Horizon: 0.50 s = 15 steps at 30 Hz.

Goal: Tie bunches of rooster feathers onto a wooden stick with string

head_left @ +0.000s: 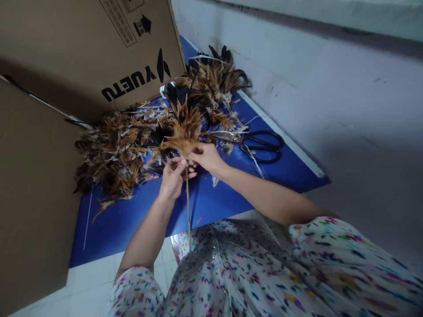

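A thin stick (188, 204) stretches from my hands down toward my lap, with a tuft of brown feathers (187, 125) at its top, like a feather duster. The fingers of my left hand (172, 178) are closed around the stick just below the tuft. At the base of the feathers, my right hand (208, 158) pinches them against the stick. Between the fingertips the exact contact is hidden. Black-handled scissors (264, 145) lie right of my right hand, their blades partly among feathers and white string.
A blue tabletop (109, 233) carries a wide pile of loose feathers (115, 149) on the left and a bundle (214, 79) at the back. Large cardboard boxes (82, 48) rise at the left. A pale wall (297, 88) borders the table's right side.
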Each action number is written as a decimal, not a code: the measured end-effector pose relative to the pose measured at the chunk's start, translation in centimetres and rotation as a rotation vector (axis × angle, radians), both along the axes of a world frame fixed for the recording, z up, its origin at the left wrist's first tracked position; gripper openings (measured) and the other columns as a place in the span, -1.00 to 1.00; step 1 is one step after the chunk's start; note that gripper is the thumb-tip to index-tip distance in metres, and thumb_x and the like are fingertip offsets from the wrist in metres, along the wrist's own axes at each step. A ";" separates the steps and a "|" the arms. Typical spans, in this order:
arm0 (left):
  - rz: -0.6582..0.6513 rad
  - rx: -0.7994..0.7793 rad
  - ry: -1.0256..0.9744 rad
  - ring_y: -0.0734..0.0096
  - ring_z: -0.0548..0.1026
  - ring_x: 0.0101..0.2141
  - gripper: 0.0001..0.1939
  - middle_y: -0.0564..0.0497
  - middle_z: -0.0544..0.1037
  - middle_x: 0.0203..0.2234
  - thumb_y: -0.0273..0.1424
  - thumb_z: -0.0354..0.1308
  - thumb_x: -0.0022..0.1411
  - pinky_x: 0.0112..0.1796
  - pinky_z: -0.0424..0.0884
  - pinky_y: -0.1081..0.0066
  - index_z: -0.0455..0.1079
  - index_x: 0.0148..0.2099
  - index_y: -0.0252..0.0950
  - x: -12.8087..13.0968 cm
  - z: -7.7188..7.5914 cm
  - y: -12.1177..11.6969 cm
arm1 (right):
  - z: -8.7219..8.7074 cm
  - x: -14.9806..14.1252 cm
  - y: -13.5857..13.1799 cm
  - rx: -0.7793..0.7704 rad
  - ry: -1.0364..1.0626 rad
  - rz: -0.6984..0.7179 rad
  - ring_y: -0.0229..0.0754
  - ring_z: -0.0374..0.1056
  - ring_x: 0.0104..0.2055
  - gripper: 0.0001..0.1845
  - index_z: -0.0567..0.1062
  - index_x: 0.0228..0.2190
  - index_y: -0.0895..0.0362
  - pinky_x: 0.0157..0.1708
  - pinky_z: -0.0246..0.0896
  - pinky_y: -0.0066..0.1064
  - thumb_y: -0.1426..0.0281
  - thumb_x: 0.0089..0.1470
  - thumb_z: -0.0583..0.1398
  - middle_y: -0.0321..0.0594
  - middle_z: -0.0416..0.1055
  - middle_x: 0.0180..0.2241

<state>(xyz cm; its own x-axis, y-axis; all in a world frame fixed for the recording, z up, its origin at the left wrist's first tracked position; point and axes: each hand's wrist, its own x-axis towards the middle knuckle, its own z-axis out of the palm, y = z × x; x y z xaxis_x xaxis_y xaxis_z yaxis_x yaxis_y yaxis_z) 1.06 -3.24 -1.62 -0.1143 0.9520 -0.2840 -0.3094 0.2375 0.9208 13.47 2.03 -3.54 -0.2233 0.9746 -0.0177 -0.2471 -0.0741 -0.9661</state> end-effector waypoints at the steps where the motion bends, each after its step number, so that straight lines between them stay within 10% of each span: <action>1: -0.015 -0.003 0.004 0.53 0.48 -0.55 -0.38 0.11 0.54 -0.47 -0.21 0.49 -0.26 -0.51 0.46 0.48 0.24 -0.21 -0.27 0.0 0.0 0.0 | -0.1 0.0 0.0 0.003 0.003 0.005 -0.41 0.23 -0.66 -0.93 0.43 -0.52 0.20 -0.63 0.23 -0.55 0.46 -0.16 0.24 -0.42 0.33 -0.68; 15: -0.125 0.082 0.017 0.65 0.33 -0.59 -0.66 0.02 0.47 -0.50 -0.24 0.40 -0.06 -0.59 0.28 0.59 0.46 -0.32 -0.39 -0.2 0.1 -0.2 | 0.4 0.3 -0.2 -0.002 0.039 0.054 -0.39 0.27 -0.62 -0.92 0.43 -0.53 0.20 -0.61 0.22 -0.54 0.47 -0.14 0.25 -0.37 0.36 -0.66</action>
